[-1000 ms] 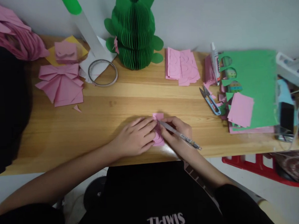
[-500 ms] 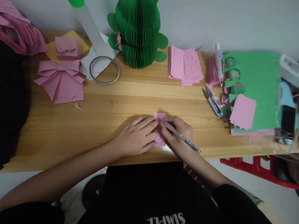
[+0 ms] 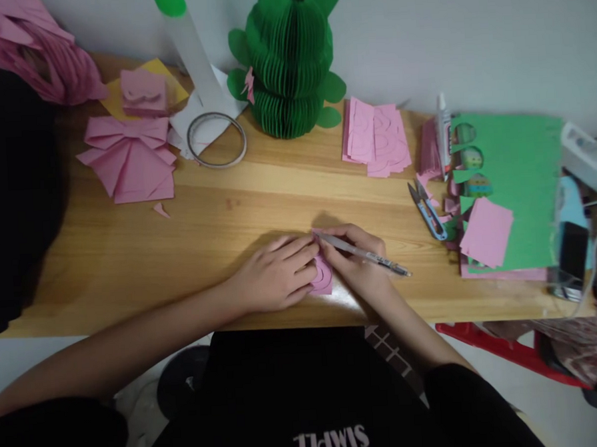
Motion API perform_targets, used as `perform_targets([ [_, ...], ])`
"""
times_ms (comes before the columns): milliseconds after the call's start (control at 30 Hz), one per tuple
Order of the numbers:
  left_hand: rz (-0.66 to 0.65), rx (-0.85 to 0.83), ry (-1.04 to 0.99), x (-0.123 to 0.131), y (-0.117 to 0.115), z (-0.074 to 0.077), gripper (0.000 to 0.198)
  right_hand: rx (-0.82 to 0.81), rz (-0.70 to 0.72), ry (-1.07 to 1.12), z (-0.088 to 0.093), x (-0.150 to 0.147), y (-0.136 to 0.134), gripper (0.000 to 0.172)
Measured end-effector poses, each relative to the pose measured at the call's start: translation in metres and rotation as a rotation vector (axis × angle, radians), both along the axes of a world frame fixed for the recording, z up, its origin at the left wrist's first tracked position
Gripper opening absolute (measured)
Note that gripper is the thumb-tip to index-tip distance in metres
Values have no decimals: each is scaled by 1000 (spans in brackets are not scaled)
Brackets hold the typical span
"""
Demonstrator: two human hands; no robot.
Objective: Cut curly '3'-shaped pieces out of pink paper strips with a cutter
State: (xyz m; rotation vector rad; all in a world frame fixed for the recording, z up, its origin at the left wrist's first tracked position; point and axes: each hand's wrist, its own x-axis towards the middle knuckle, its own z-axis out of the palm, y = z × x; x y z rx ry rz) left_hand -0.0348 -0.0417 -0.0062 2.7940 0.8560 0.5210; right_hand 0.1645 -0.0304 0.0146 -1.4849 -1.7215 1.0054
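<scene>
Two hands point(image 3: 284, 274) point(image 3: 363, 253), wooden table point(image 3: 219, 234), pale wall point(image 3: 443, 36)

Tape roll point(image 3: 220, 165) and dark phone point(image 3: 573, 252)

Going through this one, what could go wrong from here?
The small pink paper piece with dark curves might slip if the left hand lets up, spoiling a line. The slim grey pen in the right hand could mark the left fingers, which lie close to its tip.
</scene>
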Motion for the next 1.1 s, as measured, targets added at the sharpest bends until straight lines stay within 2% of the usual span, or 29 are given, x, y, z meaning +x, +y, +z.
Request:
perform_targets([
  [933,-13,-12,29,-1,0,0,24,-1,-66,-66,2,2,-3,8],
  [1100,-33,-55,30,-2,1,0,24,-7,-80,-86,5,1,-5,7],
])
